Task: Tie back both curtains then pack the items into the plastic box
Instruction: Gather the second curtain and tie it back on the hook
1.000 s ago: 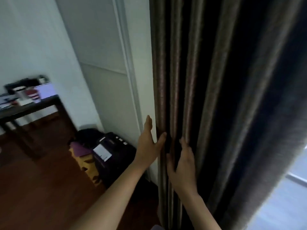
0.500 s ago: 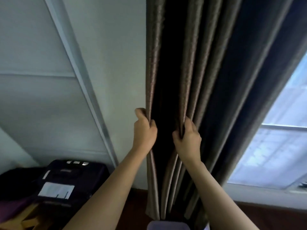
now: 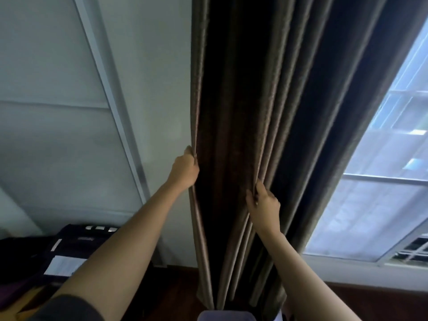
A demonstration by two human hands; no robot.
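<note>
Pale lilac rounded object (image 3: 223, 315) showed at bottom centre. Left hand (image 3: 185, 169) gripped left edge of dark brown pleated fabric curtain (image 3: 289, 89), frame centre; right hand (image 3: 265, 206) pinched fold, lower right. White-framed window (image 3: 391, 181) beyond, right.

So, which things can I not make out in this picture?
Head view:
- left hand fingertips: hidden behind the curtain edge.
- right hand: some fingertips behind a curtain fold.
- pale object: cut off by the bottom edge.
- black case: label blurred, partly behind the left forearm.
- curtain top: cut off by the top edge.
</note>
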